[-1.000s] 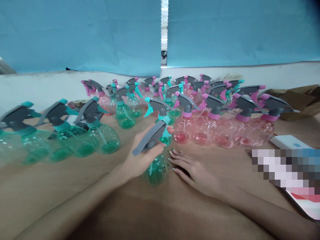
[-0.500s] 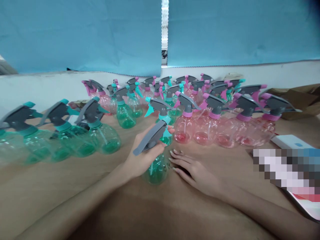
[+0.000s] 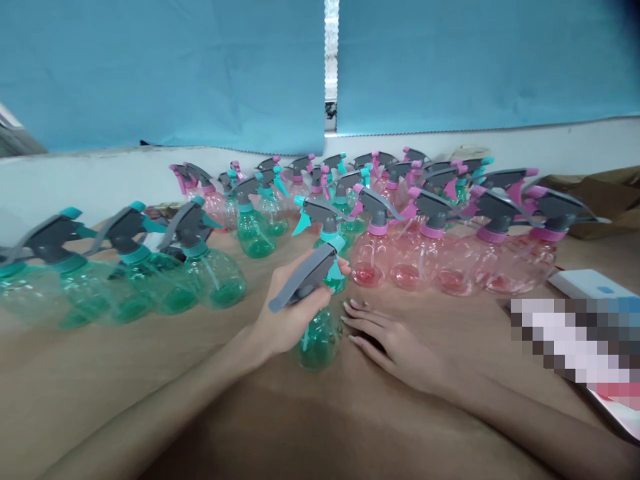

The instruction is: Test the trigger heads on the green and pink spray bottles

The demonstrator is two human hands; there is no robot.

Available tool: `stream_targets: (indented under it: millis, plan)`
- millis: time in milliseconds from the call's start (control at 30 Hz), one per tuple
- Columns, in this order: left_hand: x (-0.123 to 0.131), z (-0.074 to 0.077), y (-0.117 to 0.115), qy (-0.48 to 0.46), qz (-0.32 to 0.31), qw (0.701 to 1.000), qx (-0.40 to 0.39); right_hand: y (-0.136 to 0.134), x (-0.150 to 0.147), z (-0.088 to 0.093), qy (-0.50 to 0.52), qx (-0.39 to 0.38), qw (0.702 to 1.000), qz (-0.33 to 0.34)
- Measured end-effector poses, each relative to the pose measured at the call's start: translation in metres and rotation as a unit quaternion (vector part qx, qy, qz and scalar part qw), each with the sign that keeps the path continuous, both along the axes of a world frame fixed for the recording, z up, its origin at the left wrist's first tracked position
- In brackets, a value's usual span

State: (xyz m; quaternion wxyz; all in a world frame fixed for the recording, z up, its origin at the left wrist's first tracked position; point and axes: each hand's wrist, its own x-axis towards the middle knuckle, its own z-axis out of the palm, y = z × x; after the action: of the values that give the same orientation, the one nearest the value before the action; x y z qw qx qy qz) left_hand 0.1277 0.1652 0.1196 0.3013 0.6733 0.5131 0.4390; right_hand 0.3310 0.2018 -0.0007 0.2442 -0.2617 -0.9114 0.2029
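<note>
The left grip (image 3: 295,310) was clamped round the neck of a green bottle (image 3: 319,347), thumb on the near side and fingertips showing past the far side. The bottle's grey head (image 3: 307,273) rose above the grip, and its teal nozzle end pointed away from the person. Below the grip the clear green body stood about upright, its base seemingly on the table (image 3: 240,413).

Just right of that grip lay the right grip (image 3: 393,340), palm down on the table, holding nothing. Its fingers were slightly bent and a little apart, with the tips close beside the bottle; whether any of them touched it, I could not tell.

Right behind the left grip stood another green bottle (image 3: 330,227), its body partly covered by the hand. To the left of the grip ran a row of green bottles (image 3: 215,280) with teal collars. To its right, beyond the right grip, four pink bottles (image 3: 413,263) stood side by side.

Farther behind the grip, more pink and green bottles crowded together. Far to the right were a white box (image 3: 595,283), a blurred-out item (image 3: 575,347) and brown wrapping (image 3: 600,200). Blue cloth (image 3: 160,73) hung at the back.
</note>
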Motion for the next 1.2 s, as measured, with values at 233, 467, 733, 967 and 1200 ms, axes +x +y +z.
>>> stream_targets:
  millis: [233, 467, 733, 967, 1200]
  plan:
    - [-0.001, 0.008, -0.004, 0.023, -0.008, 0.999, 0.03, -0.001, 0.0, 0.001, -0.012, -0.001, 1.0, 0.002]
    - [0.001, 0.002, -0.007, 0.026, 0.007, 1.0, 0.003, 0.001, 0.0, 0.0, 0.004, -0.002, 1.0, 0.004]
    - [0.006, 0.0, -0.005, 0.015, 0.039, 0.999, -0.009, 0.0, 0.0, -0.001, -0.01, 0.0, 1.0, 0.001]
    - [0.007, 0.002, -0.005, 0.008, 0.033, 0.999, -0.015, 0.0, 0.0, 0.001, -0.025, -0.002, 1.0, -0.002]
    - [0.006, 0.002, -0.005, 0.006, 0.033, 0.999, -0.008, 0.0, 0.0, 0.0, -0.014, -0.009, 1.0, 0.0]
